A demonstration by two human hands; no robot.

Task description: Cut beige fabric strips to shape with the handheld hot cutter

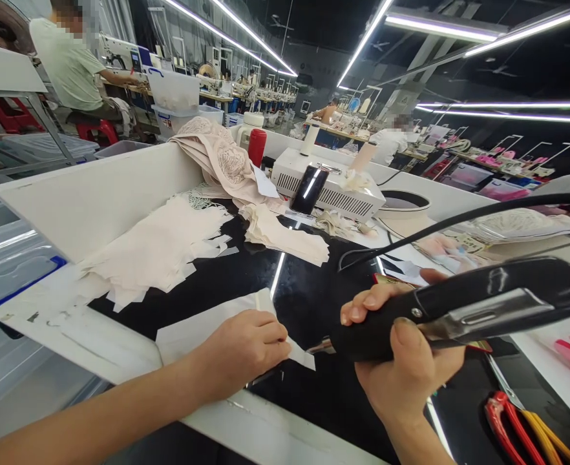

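Fabric panel (198, 325), lower centre, my left hand (246, 345) curled closed on it, my right hand (413, 365) wrapped around black corded tool (450, 290), right side.

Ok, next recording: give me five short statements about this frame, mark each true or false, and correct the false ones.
1. The right hand holds a black tool. True.
2. The left hand touches nothing. False: it rests on a pale flat piece.
3. The black tool's metal tip points toward the pale flat piece. True.
4. The red handles lie left of the left hand. False: they lie to the right of the right hand.
5. The red cylinder lies on its side. False: it stands upright.
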